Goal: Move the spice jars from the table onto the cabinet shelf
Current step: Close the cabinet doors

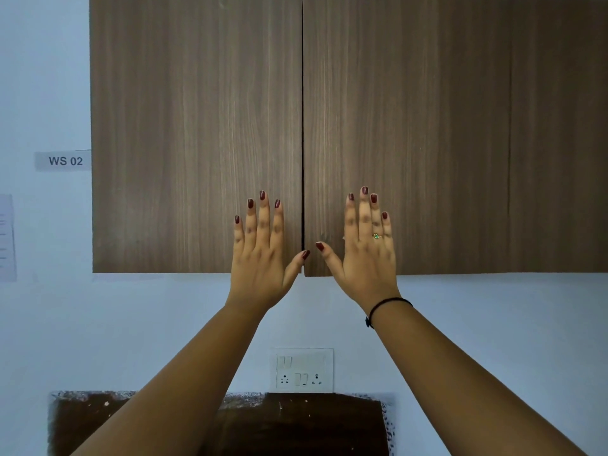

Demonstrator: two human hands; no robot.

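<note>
A dark wood wall cabinet fills the upper view, with both doors closed. My left hand (261, 255) lies flat with straight fingers on the left door (184, 133), close to the centre gap. My right hand (367, 251) lies flat the same way on the right door (411, 126), wearing a green-stone ring and a black wrist band. Both thumbs point toward the gap between the doors. No spice jar is in view, and the shelf is hidden behind the doors.
A white switch and socket plate (301, 371) sits on the pale wall below the cabinet. A dark brown patch (296, 426) spans the bottom edge. A "WS 02" label (64, 160) and a paper sheet (7, 236) hang at the left.
</note>
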